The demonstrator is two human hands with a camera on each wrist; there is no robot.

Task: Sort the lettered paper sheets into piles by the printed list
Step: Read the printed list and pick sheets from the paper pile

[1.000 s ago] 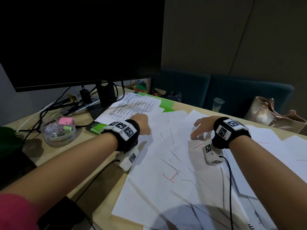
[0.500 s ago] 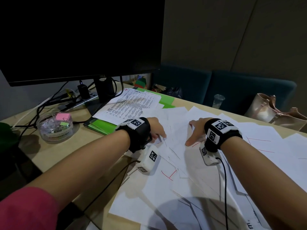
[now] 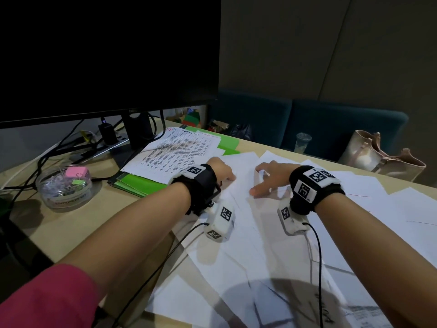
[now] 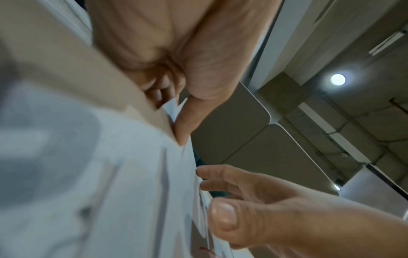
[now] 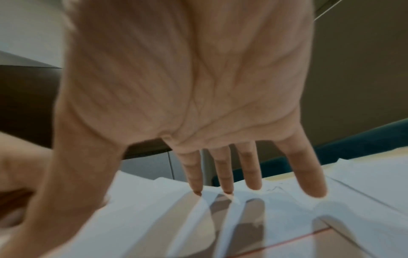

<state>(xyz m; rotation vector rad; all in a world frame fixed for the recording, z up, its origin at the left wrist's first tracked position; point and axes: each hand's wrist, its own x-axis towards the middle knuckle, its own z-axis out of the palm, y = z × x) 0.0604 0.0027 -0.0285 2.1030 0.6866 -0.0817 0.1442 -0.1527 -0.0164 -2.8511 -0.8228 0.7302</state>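
White lettered paper sheets lie spread over the counter, right of the printed list. Left hand pinches a sheet corner; right hand presses wide, fingers straight.

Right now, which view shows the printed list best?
Head view: the printed list lies whole on the green folder under the monitor. Both wrist views show only hands and blank sheets, never the list.

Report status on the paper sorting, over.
Left hand pinches a sheet corner. Right hand open, fingertips on the spread white sheets. Printed list lies beyond the hands. Nothing in the way.
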